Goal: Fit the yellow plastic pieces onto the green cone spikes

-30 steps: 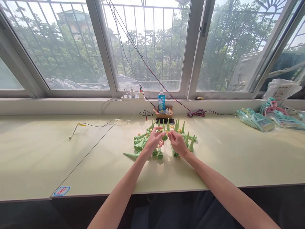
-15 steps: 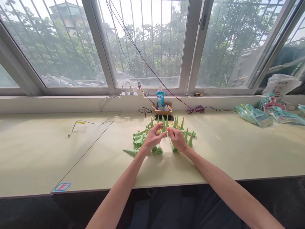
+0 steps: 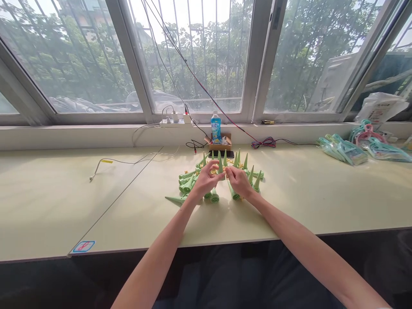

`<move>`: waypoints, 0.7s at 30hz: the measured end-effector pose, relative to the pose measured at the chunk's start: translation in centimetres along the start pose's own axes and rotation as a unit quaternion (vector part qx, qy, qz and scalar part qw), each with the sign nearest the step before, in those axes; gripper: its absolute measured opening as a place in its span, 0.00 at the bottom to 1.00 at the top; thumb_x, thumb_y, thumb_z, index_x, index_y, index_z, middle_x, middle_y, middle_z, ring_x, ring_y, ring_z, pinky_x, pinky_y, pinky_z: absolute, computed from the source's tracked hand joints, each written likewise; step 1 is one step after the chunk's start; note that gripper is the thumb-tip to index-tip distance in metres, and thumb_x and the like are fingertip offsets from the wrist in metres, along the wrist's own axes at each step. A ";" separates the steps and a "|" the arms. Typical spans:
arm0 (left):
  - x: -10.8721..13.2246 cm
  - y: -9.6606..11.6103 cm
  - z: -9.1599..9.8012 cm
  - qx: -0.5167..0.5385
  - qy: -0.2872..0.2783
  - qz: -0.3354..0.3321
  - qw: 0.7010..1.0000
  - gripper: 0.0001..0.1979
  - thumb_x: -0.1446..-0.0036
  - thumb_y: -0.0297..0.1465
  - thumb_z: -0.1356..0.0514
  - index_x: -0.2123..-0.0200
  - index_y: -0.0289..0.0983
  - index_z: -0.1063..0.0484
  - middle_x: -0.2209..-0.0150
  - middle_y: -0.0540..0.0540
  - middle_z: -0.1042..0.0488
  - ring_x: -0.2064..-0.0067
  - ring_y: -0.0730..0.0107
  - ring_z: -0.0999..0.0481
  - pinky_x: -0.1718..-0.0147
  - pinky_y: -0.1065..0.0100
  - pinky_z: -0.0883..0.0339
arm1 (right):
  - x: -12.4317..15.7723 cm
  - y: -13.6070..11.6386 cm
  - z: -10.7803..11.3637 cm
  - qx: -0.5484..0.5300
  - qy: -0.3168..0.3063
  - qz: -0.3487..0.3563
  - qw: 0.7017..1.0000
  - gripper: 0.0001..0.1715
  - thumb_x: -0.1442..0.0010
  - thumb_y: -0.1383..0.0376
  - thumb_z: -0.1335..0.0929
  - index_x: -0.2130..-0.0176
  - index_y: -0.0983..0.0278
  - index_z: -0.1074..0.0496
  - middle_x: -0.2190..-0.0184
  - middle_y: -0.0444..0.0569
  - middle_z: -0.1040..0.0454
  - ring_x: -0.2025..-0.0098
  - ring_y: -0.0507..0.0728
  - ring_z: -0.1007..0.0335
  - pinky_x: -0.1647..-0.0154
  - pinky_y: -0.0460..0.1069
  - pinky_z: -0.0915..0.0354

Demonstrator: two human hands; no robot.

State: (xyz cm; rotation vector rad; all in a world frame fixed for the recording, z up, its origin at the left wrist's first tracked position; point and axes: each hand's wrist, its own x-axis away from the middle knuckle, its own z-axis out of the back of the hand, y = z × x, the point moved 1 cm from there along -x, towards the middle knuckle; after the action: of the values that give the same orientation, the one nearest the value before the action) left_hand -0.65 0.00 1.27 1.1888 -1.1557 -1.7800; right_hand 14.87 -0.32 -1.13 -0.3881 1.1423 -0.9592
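Observation:
My left hand (image 3: 207,179) is closed around a pale green plastic cone (image 3: 220,165), which stands point up between thumb and fingers. Against the cone's right side, my right hand (image 3: 237,180) pinches a small yellow-orange piece (image 3: 225,169), mostly covered by the fingertips. More green cones surround both hands, several upright, such as one at the right (image 3: 256,182). Others lie on their sides, among them a long pointed one (image 3: 174,200) at the left and an open-ended one (image 3: 214,197) in front. Small yellow pieces (image 3: 231,162) are scattered among them.
The pale table (image 3: 135,227) carries a black phone (image 3: 222,154), a cardboard box (image 3: 225,145) with a blue bottle (image 3: 216,128), and a coiled cable (image 3: 267,142). Bagged teal hangers (image 3: 346,150) lie at the right. A white cable (image 3: 128,162) crosses the left side.
The view has shifted slightly, so the scene sits a little higher. Both hands stay together at the same cone, with only slight finger movement.

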 end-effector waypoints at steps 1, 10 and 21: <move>0.0 0.0 0.0 -0.005 -0.001 -0.004 1.000 0.22 0.50 0.37 0.33 0.53 0.39 0.34 0.59 0.45 0.29 0.83 0.88 0.39 0.87 0.79 0.42 | 0.0 0.0 0.0 0.000 -0.001 0.002 1.000 0.26 0.33 0.51 0.44 0.76 0.62 0.42 0.82 0.41 0.43 0.79 0.50 0.49 0.76 0.48 0.51; -0.1 -0.3 -0.8 -0.094 0.035 -0.071 0.992 0.17 0.47 0.42 0.36 0.60 0.38 0.30 0.56 0.44 0.29 0.76 0.81 0.33 0.83 0.76 0.36 | -0.1 0.4 0.2 0.005 -0.003 -0.008 1.000 0.27 0.33 0.50 0.43 0.78 0.62 0.44 0.82 0.42 0.41 0.78 0.50 0.48 0.76 0.48 0.50; -0.5 -0.3 -0.5 -0.064 0.123 -0.041 0.990 0.29 0.36 0.53 0.58 0.60 0.37 0.28 0.72 0.49 0.31 0.83 0.78 0.36 0.84 0.73 0.43 | 0.0 0.6 0.4 -0.001 0.026 -0.019 0.999 0.26 0.33 0.48 0.43 0.76 0.61 0.44 0.81 0.41 0.44 0.79 0.50 0.51 0.76 0.48 0.51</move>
State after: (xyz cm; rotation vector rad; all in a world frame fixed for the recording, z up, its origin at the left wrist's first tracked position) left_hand -0.01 0.36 1.06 1.3507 -0.8484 -1.6853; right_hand 15.46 -0.01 -1.38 -0.3897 1.1869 -1.0056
